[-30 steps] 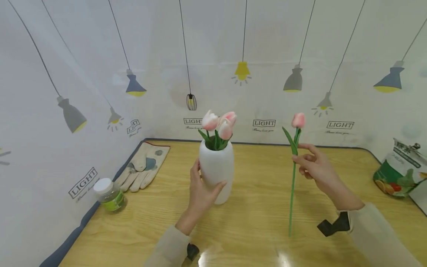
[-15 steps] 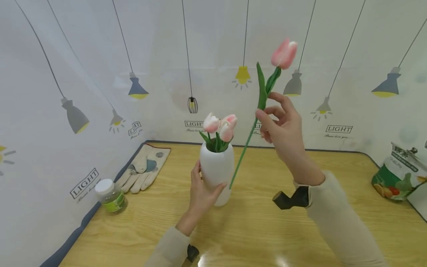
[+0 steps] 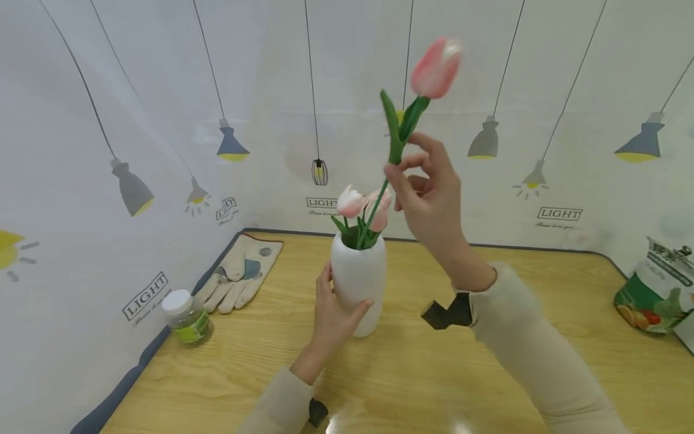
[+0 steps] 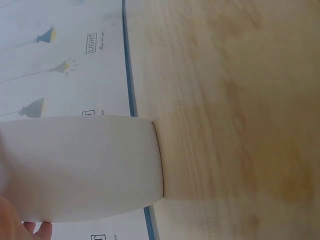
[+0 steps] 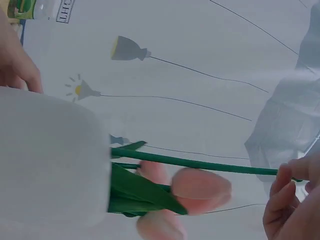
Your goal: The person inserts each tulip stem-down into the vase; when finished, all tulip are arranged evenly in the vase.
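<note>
A white vase (image 3: 359,271) stands upright on the wooden table, with several pink-and-white tulips (image 3: 349,202) in its mouth. My left hand (image 3: 337,319) grips the vase around its lower body; in the left wrist view the vase (image 4: 90,167) has its base on the tabletop. High above the rim, my right hand (image 3: 431,193) pinches the stem of a single pink tulip (image 3: 436,69) just below its leaves. That tulip leans to the right, and its green stem (image 5: 210,164) runs down into the vase mouth in the right wrist view. The stem's lower end is hidden inside.
On the left sit a white-lidded jar (image 3: 187,316) and a pair of work gloves (image 3: 238,274). A green-and-white bag (image 3: 653,286) with a clip stands at the right edge. Behind the table (image 3: 271,349) hangs a lamp-print backdrop (image 3: 260,72).
My right hand has lifted the single tulip from the right side of the table and carried it up and left, its stem now entering the vase. The left hand keeps holding the vase.
</note>
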Motion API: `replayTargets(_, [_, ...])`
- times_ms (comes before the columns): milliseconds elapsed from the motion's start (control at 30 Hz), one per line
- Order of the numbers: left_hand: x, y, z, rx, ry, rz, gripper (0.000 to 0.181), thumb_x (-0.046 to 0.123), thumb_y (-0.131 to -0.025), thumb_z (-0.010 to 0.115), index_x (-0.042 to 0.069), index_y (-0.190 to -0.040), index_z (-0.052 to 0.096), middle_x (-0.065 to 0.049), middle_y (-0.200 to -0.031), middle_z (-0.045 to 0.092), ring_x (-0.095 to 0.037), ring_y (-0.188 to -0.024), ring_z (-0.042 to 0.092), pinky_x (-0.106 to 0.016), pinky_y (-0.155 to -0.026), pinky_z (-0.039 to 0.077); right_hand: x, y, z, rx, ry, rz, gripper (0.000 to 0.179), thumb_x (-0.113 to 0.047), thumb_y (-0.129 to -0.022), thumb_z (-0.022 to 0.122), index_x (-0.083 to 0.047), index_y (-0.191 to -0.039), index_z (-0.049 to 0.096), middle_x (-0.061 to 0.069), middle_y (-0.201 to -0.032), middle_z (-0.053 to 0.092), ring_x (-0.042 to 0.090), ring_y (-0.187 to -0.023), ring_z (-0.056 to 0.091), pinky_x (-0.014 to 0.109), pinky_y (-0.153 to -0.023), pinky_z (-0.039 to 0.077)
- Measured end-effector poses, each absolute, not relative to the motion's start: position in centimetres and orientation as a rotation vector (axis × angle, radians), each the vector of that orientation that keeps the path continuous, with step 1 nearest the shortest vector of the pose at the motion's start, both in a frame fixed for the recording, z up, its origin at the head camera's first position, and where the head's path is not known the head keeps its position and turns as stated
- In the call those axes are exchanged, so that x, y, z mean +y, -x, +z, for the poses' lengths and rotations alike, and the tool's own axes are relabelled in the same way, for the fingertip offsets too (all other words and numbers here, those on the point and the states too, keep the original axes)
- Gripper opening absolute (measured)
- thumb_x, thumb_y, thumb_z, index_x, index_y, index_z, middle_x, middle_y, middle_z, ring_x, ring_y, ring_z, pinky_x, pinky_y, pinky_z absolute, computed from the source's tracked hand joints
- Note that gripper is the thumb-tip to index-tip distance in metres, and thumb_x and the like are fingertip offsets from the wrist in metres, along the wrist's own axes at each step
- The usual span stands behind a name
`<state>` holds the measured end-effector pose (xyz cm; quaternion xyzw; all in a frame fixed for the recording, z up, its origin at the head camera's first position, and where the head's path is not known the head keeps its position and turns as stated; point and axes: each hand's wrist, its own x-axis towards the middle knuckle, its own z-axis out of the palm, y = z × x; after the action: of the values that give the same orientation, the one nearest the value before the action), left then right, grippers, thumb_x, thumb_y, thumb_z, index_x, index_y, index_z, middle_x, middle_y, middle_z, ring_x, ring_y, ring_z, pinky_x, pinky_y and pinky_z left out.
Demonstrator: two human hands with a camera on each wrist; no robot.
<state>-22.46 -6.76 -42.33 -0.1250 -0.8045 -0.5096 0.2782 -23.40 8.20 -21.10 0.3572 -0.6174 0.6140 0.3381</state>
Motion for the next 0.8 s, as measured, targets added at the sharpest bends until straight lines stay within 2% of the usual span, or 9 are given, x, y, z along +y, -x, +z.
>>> replayTargets(200, [-6.7,22.6,-42.6,-2.158,0.347,-1.336,0.095,0.034,-0.068,0.075,0.012,-0.138,0.015,-0.015,-0.132,0.033,-0.03,-0.118,0.042,-0.048,-0.089,0.045,7.3,23.6,-25.1,-1.852,-1.003,1.325,0.038,-0.004,-0.082,0.059,-0.005,-0.118,0.048,0.011,-0.074,0.058,0.004,-0.036,0.038,0.017,-0.034,0.031])
replayTargets(367, [-6.8,22.5,-42.6,-2.171,0.352,-1.317,0.094,0.035,-0.069,0.074,0.012,-0.139,0.014,-0.016,-0.132,0.032,-0.031,-0.119,0.041,-0.048,-0.088,0.045,6.8,23.7,-27.7,-1.946,-0.95,1.061,0.032,-0.005,-0.08,0.062,-0.005,-0.109,0.05,0.011,-0.072,0.063,0.004,-0.04,0.042,0.015,-0.038,0.036])
replayTargets(567, [-6.8,22.5,-42.3,-2.17,0.362,-1.322,0.094,0.035,-0.069,0.074,0.013,-0.139,0.014,-0.016,-0.132,0.032,-0.03,-0.118,0.041,-0.048,-0.087,0.045,6.9,24.1,-29.9,-2.2,-0.891,1.051,0.019,-0.012,-0.079,0.064,-0.003,-0.095,0.057,0.009,-0.075,0.065,0.01,-0.052,0.053,0.017,-0.048,0.045])
replayTargets(800, [-6.7,22.6,-42.3,-2.165,0.389,-1.34,0.095,0.035,-0.069,0.074,0.014,-0.139,0.013,-0.015,-0.132,0.032,-0.03,-0.118,0.041,-0.048,-0.087,0.045,7.4,24.0,-30.5,-2.107,-0.845,1.16,0.021,-0.014,-0.079,0.066,-0.003,-0.096,0.06,0.007,-0.08,0.064,0.008,-0.051,0.05,0.018,-0.045,0.044])
